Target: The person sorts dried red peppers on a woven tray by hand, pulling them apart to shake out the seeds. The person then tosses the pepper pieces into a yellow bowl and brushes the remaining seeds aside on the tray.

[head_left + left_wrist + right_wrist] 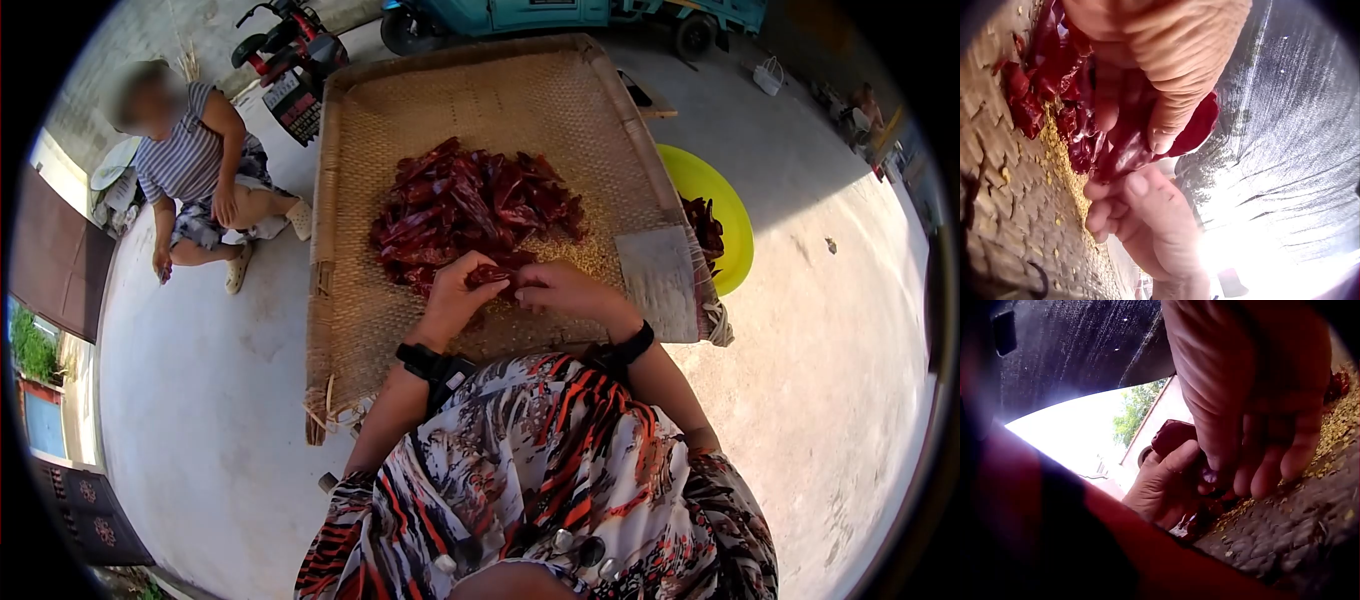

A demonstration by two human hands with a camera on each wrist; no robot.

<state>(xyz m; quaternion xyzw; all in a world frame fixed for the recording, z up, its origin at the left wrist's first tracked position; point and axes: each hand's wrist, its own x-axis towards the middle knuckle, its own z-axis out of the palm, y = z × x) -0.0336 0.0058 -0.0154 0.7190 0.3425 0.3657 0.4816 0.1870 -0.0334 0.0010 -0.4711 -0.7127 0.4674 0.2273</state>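
Left hand: the left hand (452, 297), thumb and fingers pinching the body of a dried red pepper (1125, 150).
Right hand: the right hand (568, 293), thumb and forefinger gripping the same pepper's lower end, as I view it from the left wrist.
Pepper in hand: one, split or hollow at its wide end, held between both hands above the woven tray (460, 95).
Pepper heap (470, 205): dark red, glossy, piled on the tray just beyond the hands.
Seeds (585, 245): yellow, loose, scattered beside the heap.
Grey panel (655, 285): flat, at the tray's right edge.
Yellow basin (742, 235): right of the tray, more red peppers inside.
Seated person (190, 150): left, in a striped top.
Vehicles: red scooter (318, 50), blue three-wheeler (535, 14), beyond the tray.
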